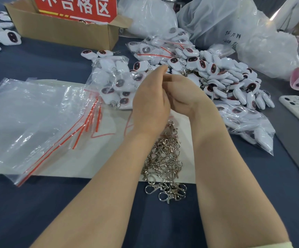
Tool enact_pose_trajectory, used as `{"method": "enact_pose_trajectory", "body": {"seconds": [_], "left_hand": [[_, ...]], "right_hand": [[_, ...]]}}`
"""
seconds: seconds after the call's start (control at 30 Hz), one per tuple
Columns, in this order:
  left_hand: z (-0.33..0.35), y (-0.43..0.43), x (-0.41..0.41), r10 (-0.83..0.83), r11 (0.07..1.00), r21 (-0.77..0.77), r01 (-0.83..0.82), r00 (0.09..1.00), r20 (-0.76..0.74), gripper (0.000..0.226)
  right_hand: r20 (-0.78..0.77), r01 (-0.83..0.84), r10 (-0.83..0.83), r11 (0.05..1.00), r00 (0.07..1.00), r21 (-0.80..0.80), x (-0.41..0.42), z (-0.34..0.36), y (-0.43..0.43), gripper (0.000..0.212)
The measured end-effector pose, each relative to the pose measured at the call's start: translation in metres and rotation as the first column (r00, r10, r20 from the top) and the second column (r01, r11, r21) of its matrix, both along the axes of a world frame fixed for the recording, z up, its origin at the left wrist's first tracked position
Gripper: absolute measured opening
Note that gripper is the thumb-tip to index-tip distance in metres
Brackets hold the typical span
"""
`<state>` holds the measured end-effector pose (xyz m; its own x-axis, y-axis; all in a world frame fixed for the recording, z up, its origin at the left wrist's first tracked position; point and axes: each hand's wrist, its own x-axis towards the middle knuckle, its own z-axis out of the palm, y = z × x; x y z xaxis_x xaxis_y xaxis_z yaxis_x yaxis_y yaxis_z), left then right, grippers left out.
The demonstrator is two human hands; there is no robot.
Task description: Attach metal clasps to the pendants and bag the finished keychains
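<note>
Empty zip bags (37, 119) wait toward the worktop's left edge. Mid-worktop the left hand (150, 106) curls in, metal clasps (164, 158) are heaped below the wrists toward the near edge, and the right hand (186, 99) curls to meet it. What they pinch is hidden; I cannot tell. Loose pendants (216, 77) pile far right. Best bet: hold the clasp gate open until the ring seats fully.

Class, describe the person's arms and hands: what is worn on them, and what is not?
Both forearms are bare. The left hand and right hand wear no gloves; no ring, watch or bracelet shows. A pale cream sleeve edge shows on the right arm at the frame's bottom.
</note>
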<state>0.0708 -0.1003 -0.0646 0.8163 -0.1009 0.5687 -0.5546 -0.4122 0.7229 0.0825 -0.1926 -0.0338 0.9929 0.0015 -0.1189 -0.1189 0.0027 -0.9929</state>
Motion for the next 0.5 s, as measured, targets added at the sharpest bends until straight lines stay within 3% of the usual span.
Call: {"method": "enact_pose_trajectory", "body": {"seconds": [0.2,0.33,0.43,0.5], "left_hand": [[0.003,-0.003,-0.005,-0.024,1.000,0.020,0.023,1.000,0.013,0.049],[0.005,-0.002,-0.005,-0.012,1.000,-0.017,0.013,0.999,0.052,0.049],[0.002,-0.001,-0.002,-0.048,0.998,-0.050,0.049,0.999,0.014,0.050],[-0.002,-0.001,0.002,-0.043,0.997,-0.061,0.041,0.998,-0.045,0.048]], "right_hand": [[0.042,0.255,-0.252,0.942,0.967,-0.216,0.004,-0.006,0.009,0.021],[-0.084,0.061,-0.061,0.998,0.995,-0.002,0.000,-0.008,0.011,0.029],[-0.081,-0.008,-0.003,0.990,0.997,-0.141,0.001,-0.007,0.008,0.028],[-0.040,0.082,-0.096,0.963,0.995,-0.256,0.002,-0.002,0.004,0.026]]}}
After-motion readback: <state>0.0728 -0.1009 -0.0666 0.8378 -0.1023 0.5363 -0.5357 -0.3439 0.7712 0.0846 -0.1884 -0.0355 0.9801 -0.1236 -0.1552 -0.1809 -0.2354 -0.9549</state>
